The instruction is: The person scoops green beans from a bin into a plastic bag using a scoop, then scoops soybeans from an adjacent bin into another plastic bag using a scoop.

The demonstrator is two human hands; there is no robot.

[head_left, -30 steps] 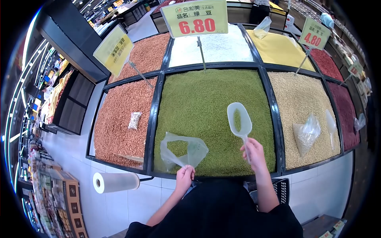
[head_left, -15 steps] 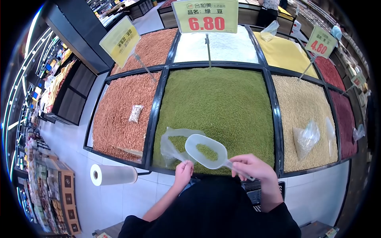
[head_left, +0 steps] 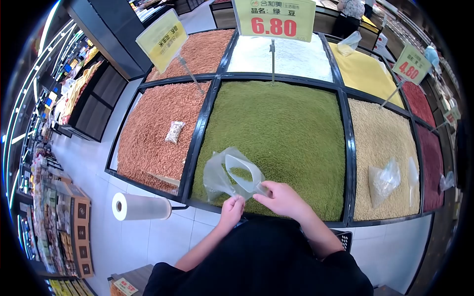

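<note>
Green mung beans (head_left: 276, 133) fill the large middle bin in front of me. My left hand (head_left: 232, 211) is closed, pinching the edge of a clear plastic bag (head_left: 216, 175) at the bin's near left corner. My right hand (head_left: 284, 198) wraps round the handle of a translucent scoop (head_left: 256, 172). The scoop is tilted towards the left, its head at the bag's mouth, with some green beans in it. How far its lip reaches inside the bag I cannot tell.
Reddish peanuts (head_left: 153, 128) with a small packet (head_left: 174, 132) lie left. Pale beans (head_left: 380, 133) with a clear bag (head_left: 384, 182) lie right. A plastic bag roll (head_left: 143, 207) sticks out at the near left. Price signs (head_left: 275, 19) stand over the bins.
My right hand has brought the scoop left and turned it into the bag's opening. The bag now stands higher around the scoop. My left hand keeps its pinch. The view has shifted slightly.
</note>
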